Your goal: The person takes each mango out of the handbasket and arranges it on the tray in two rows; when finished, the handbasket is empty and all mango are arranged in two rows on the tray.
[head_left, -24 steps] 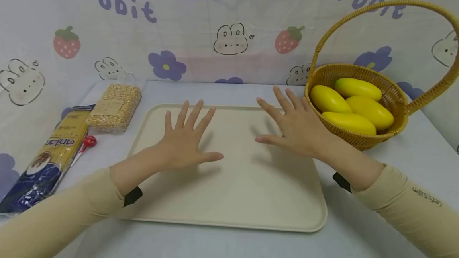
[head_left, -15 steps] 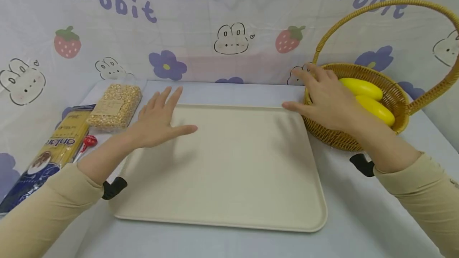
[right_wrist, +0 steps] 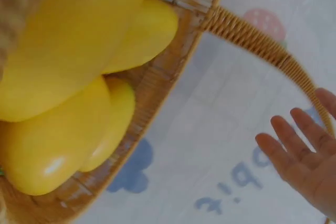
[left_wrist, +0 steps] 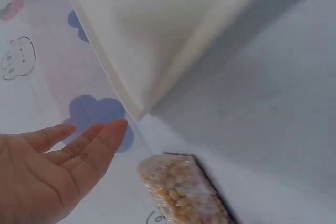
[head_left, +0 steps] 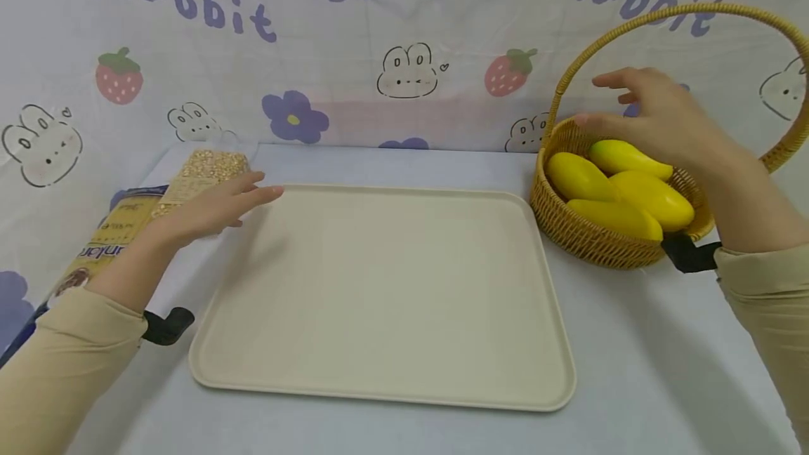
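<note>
In the head view my left hand (head_left: 218,209) hovers with fingers extended, in front of a clear bag of corn kernels (head_left: 218,166) and near the beige tray's (head_left: 398,293) far left corner. The left wrist view has that hand (left_wrist: 63,174) holding nothing, beside the kernel bag (left_wrist: 184,190). Over the wicker basket (head_left: 590,244), my right hand (head_left: 663,118) is raised, fingers loosely bent and holding nothing. Several yellow mangoes (head_left: 651,199) lie in the basket; the right wrist view shows mangoes (right_wrist: 52,145) close up and the right hand (right_wrist: 307,161) near the handle (right_wrist: 257,40).
The basket's tall arched handle (head_left: 670,14) rises around the right hand's area. A blue and yellow packet (head_left: 120,220) lies at the left, partly behind the left arm. White cloth (head_left: 354,427) covers the table, and a printed curtain (head_left: 354,41) hangs behind.
My hands have spread apart from over the tray. The left moved left to the kernel bag; the right moved right and up above the basket. The lollipop is now hidden by the left arm.
</note>
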A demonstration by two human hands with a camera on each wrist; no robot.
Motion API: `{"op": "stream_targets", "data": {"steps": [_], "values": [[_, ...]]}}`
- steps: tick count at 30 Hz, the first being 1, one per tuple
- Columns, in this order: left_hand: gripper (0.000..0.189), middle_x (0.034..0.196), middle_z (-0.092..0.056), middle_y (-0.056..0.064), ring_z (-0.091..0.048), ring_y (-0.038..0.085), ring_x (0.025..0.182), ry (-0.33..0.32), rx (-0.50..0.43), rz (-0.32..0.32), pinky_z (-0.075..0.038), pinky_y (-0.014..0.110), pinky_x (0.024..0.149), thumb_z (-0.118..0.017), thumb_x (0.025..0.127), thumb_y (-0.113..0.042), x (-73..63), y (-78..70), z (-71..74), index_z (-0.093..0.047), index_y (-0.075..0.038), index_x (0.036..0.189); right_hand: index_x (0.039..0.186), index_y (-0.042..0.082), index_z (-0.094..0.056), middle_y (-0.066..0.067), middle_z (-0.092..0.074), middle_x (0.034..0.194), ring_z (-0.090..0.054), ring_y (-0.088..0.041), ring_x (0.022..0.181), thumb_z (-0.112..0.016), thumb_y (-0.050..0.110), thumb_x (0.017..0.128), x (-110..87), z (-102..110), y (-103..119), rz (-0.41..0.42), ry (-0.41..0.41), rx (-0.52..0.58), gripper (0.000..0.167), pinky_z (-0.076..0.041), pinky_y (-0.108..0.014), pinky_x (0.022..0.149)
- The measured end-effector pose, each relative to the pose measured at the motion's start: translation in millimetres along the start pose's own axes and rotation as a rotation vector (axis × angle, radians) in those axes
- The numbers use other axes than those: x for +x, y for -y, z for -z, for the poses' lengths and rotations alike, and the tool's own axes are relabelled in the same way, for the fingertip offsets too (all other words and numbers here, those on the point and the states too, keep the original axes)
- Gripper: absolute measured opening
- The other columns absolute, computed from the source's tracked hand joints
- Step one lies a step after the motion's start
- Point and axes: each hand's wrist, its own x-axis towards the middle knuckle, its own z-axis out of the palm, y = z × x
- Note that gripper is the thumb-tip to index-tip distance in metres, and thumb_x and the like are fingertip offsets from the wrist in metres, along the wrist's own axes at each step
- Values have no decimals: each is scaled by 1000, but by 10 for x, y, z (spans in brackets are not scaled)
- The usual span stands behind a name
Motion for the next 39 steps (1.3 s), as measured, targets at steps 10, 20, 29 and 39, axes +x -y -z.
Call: {"op": "stream_targets", "data": {"steps": [10, 20, 29, 39], "values": [[92, 161, -10, 31, -38, 51, 138, 51, -30, 39, -45, 56, 107, -41, 100, -57, 43, 235, 14, -1, 3, 157, 158, 19, -24, -20, -20, 164, -26, -53, 143, -51, 62, 93, 133, 83, -400, -120, 66, 88, 82, -24, -77, 106], [72, 145, -43, 30, -56, 40, 125, 75, -30, -12, -52, 48, 101, -58, 97, -16, 37, 459, 16, -20, 4, 154, 157, 18, -25, -26, -27, 159, -30, -51, 138, -47, 60, 96, 257, 105, -636, -139, 124, 145, 78, -23, -74, 108], [86, 130, -49, 26, -56, 31, 113, 125, -6, -11, -52, 33, 86, -70, 85, -6, 28, 525, 19, -21, 3, 155, 159, 19, -18, -25, -25, 161, -42, -49, 132, -42, 59, 99, 350, 106, -805, -152, 255, 168, 76, -36, -65, 108], [105, 115, -50, 15, -55, 23, 106, 233, -90, 21, -52, 30, 83, -77, 82, -11, -96, 602, 22, -7, -9, 160, 160, 20, -14, -23, -20, 163, -39, -46, 137, -40, 58, 99, 430, 79, -841, -147, 350, 201, 76, -35, -64, 111]]}}
